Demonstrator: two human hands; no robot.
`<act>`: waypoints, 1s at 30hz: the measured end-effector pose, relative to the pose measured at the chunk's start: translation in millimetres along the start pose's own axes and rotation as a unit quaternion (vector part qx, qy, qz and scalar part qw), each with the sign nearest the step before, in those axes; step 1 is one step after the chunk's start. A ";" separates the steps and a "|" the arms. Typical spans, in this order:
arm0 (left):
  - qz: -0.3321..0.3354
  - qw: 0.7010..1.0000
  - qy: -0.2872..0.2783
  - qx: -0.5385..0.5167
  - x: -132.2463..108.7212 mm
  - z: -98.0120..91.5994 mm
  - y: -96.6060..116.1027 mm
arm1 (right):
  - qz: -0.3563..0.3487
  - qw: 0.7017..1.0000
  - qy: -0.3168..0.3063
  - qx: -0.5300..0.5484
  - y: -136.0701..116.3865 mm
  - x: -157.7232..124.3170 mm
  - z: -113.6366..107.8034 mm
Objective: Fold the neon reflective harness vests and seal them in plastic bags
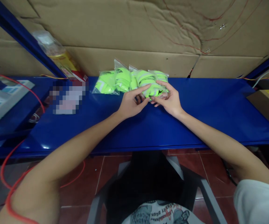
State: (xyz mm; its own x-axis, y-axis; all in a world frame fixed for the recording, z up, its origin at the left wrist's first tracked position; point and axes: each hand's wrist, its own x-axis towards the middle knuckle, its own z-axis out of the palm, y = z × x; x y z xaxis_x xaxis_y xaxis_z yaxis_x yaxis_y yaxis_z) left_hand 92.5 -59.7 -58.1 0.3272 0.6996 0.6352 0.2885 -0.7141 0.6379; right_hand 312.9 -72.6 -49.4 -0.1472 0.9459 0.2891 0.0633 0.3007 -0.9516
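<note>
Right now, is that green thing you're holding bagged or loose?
Bagged: clear plastic wraps the green item between left hand and right hand.

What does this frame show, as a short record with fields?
Surface: blue shelf
Left hand: grips front packet, index finger stretched over it
Right hand: grips the same packet from the right
Other packets: clear bags of neon green items, lying behind, by the cardboard wall
Sides: cardboard box right; red cable left
</note>
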 end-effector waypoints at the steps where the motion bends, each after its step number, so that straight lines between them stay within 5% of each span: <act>1: 0.006 1.000 -0.002 0.019 0.0 -1.1 0.9 | -0.001 1.000 0.000 -0.001 -0.7 -0.9 0.3; 5: 0.023 0.994 0.012 0.102 0.5 -6.7 0.8 | -0.002 1.000 -0.006 -0.002 -2.9 -3.6 1.6; 11: -0.014 0.996 0.070 0.058 1.1 -9.1 -9.7 | 0.005 1.000 -0.003 0.015 -0.1 -1.0 -0.8; 25: 0.146 0.973 -0.031 0.174 -1.6 -5.9 2.6 | -0.047 0.996 -0.016 -0.069 18.4 3.3 -13.1; 30: 0.116 0.980 0.012 0.160 -1.9 -3.3 7.6 | -0.056 0.990 -0.019 -0.126 11.6 1.7 -14.1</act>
State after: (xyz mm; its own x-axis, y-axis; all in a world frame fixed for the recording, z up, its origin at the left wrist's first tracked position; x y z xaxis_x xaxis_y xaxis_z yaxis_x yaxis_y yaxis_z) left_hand 91.1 -66.4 -52.9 0.3980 0.5143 0.7596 0.4767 -0.8234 0.3078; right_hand 327.3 -65.8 -58.4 -0.2042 0.9014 0.3818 0.2888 0.4281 -0.8563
